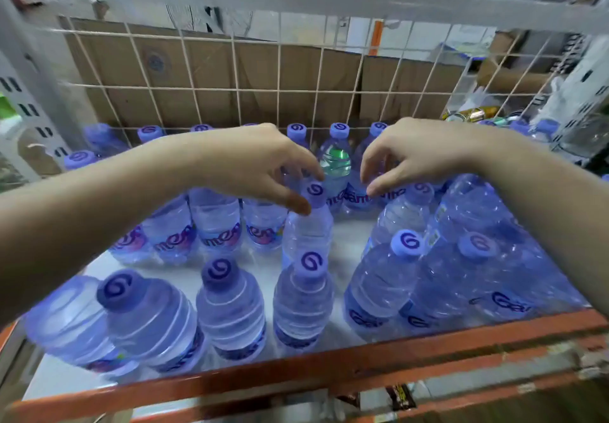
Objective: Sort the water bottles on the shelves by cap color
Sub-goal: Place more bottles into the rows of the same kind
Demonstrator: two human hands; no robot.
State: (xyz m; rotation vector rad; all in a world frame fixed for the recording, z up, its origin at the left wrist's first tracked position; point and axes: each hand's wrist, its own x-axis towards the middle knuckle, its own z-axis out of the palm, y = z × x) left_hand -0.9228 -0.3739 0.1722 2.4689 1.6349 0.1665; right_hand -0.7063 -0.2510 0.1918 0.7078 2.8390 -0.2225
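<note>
left hand [260, 165] pinches purple-capped bottle [308, 228]; right hand [418, 152] hovers beside.

Left hand [260, 165] pinching bottle cap [315, 192], right hand [415, 152] loosely curled

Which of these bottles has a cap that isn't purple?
The green-capped bottle near the back, in the middle of the shelf; every other visible cap is purple.

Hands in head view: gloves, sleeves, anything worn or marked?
Nothing worn that shows. The left hand and right hand are bare, with no gloves and no rings visible. The left forearm and right forearm are bare to the frame edge: no sleeve, watch, band or marking in view.
</note>
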